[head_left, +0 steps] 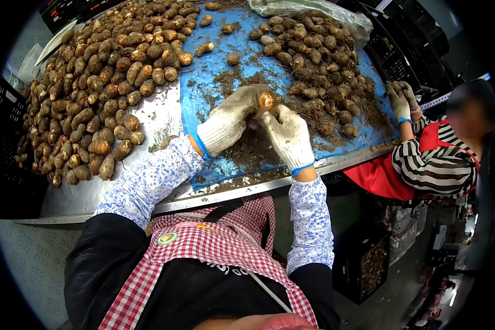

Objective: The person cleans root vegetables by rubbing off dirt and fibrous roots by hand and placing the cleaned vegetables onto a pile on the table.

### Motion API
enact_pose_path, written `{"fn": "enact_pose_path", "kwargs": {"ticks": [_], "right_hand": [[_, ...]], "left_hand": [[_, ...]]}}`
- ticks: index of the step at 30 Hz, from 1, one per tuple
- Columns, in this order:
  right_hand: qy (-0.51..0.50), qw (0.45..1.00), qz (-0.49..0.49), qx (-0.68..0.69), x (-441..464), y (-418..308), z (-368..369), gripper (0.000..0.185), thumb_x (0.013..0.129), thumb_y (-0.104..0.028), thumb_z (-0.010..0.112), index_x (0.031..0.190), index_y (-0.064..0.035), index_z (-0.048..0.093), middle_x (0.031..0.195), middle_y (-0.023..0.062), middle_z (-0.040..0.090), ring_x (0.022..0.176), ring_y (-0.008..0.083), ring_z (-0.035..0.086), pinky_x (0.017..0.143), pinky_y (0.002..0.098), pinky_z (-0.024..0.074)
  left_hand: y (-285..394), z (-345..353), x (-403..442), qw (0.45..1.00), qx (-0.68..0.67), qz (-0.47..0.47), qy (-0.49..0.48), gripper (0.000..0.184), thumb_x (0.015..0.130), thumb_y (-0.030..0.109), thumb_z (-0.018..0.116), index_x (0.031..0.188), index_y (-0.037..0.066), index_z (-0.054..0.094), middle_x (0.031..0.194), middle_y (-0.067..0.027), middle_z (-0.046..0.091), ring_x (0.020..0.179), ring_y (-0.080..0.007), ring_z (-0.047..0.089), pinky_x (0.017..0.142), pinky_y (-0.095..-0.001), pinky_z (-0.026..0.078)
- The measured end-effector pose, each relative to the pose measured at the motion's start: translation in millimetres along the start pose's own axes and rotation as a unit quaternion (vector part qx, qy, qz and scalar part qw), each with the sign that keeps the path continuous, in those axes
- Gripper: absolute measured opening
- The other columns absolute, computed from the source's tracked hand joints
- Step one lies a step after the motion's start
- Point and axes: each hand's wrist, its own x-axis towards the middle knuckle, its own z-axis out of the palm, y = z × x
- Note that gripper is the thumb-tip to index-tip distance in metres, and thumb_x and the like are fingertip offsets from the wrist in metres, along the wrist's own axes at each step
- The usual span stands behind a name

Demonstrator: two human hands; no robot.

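Note:
A small brown taro (266,100) with a pale cut end is held up between my two gloved hands over the blue sheet (247,52). My left hand (229,116), in a dirt-stained white knit glove, is closed around it from the left. From the right, my right hand (287,135) has its thumb and fingers closed at the lower side of the same taro. Loose soil and root scraps (247,151) lie beneath both hands. Parts of the fingers hide each other, so I cannot make out the full grip.
A big heap of cleaner taros (102,82) covers the left side of the metal table (162,113). Hairy, soil-covered taros (319,60) are piled at the right. Beyond that pile stands a co-worker (440,151) with gloved hands. Black crates (363,264) stand around the table.

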Motion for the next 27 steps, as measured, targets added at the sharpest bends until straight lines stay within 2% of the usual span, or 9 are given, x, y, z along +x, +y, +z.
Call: {"fn": "enact_pose_path", "kwargs": {"ticks": [6, 7, 10, 11, 15, 18, 20, 22, 27], "right_hand": [[0.039, 0.989, -0.058, -0.134, 5, 17, 5, 0.014, 0.089, -0.013, 0.062, 0.083, -0.0007, 0.060, 0.072, 0.0185, 0.060, 0.066, 0.0327, 0.061, 0.061, 0.0392, 0.0483], [0.050, 0.989, -0.049, -0.129, 5, 28, 4, 0.014, 0.088, -0.012, 0.062, 0.080, -0.0010, 0.058, 0.071, 0.0183, 0.060, 0.069, 0.0348, 0.062, 0.062, 0.0401, 0.0488], [0.109, 0.989, -0.048, -0.084, 2, 35, 1, 0.015, 0.090, -0.014, 0.061, 0.097, -0.0010, 0.062, 0.089, 0.0202, 0.067, 0.084, 0.0366, 0.066, 0.072, 0.0397, 0.0529], [0.136, 0.985, -0.071, -0.081, 0, 31, 0, 0.017, 0.090, -0.013, 0.060, 0.102, -0.0004, 0.062, 0.094, 0.0209, 0.067, 0.088, 0.0364, 0.066, 0.075, 0.0395, 0.0533], [0.075, 0.944, 0.085, 0.310, 12, 30, 6, 0.019, 0.092, -0.013, 0.061, 0.104, 0.0015, 0.061, 0.098, 0.0221, 0.067, 0.088, 0.0302, 0.067, 0.078, 0.0370, 0.0543], [0.023, 0.993, -0.027, -0.116, 9, 2, 4, 0.025, 0.087, -0.030, 0.069, 0.090, -0.0061, 0.062, 0.078, 0.0153, 0.067, 0.070, 0.0321, 0.066, 0.064, 0.0410, 0.0528], [0.030, 0.985, -0.093, -0.144, 8, 2, 15, 0.020, 0.086, -0.021, 0.068, 0.091, -0.0033, 0.063, 0.077, 0.0178, 0.065, 0.071, 0.0326, 0.065, 0.064, 0.0397, 0.0518], [0.040, 0.978, -0.150, -0.138, 4, -7, 18, 0.017, 0.084, -0.020, 0.066, 0.082, -0.0042, 0.060, 0.073, 0.0182, 0.061, 0.070, 0.0366, 0.063, 0.062, 0.0427, 0.0499], [0.004, 0.988, -0.017, -0.152, 14, 7, 3, 0.015, 0.089, -0.018, 0.061, 0.084, -0.0045, 0.060, 0.076, 0.0169, 0.063, 0.068, 0.0352, 0.063, 0.061, 0.0417, 0.0505]], "left_hand": [[-24, -43, 7, 0.941, -0.306, -0.130, -0.056, 0.036, 0.103, 0.031, 0.044, 0.121, 0.002, 0.058, 0.112, -0.0143, 0.064, 0.095, -0.0257, 0.063, 0.079, -0.0359, 0.055], [-10, -23, 0, 0.960, -0.251, -0.105, 0.072, 0.042, 0.103, 0.036, 0.044, 0.122, 0.001, 0.056, 0.105, -0.0168, 0.065, 0.083, -0.0280, 0.063, 0.068, -0.0376, 0.054], [-10, -42, 5, 0.949, -0.291, -0.119, 0.013, 0.044, 0.102, 0.038, 0.044, 0.125, 0.001, 0.053, 0.109, -0.0185, 0.063, 0.085, -0.0281, 0.064, 0.075, -0.0390, 0.056], [-21, -72, 17, 0.863, -0.429, -0.160, -0.212, 0.042, 0.104, 0.033, 0.042, 0.130, 0.001, 0.049, 0.120, -0.0197, 0.059, 0.101, -0.0280, 0.062, 0.087, -0.0401, 0.056], [7, -3, -5, 0.998, 0.025, 0.049, 0.003, 0.035, 0.103, 0.014, 0.040, 0.134, 0.002, 0.048, 0.131, -0.0161, 0.054, 0.119, -0.0257, 0.054, 0.099, -0.0398, 0.050], [21, 23, -5, 0.990, -0.071, -0.056, 0.108, 0.038, 0.098, -0.002, 0.044, 0.136, 0.002, 0.047, 0.135, -0.0130, 0.053, 0.126, -0.0230, 0.051, 0.103, -0.0364, 0.047], [-10, -4, -4, 0.947, 0.239, 0.217, -0.003, 0.043, 0.094, 0.010, 0.058, 0.135, 0.000, 0.047, 0.128, -0.0099, 0.058, 0.113, -0.0196, 0.058, 0.095, -0.0302, 0.049], [-7, -4, -6, 0.998, -0.007, 0.029, 0.046, 0.043, 0.092, 0.007, 0.058, 0.134, 0.001, 0.049, 0.127, -0.0100, 0.059, 0.111, -0.0195, 0.059, 0.095, -0.0289, 0.049], [16, -15, -16, 0.900, 0.400, 0.146, -0.088, 0.044, 0.096, 0.006, 0.048, 0.139, 0.000, 0.043, 0.125, -0.0155, 0.060, 0.114, -0.0254, 0.061, 0.097, -0.0352, 0.051]]}}
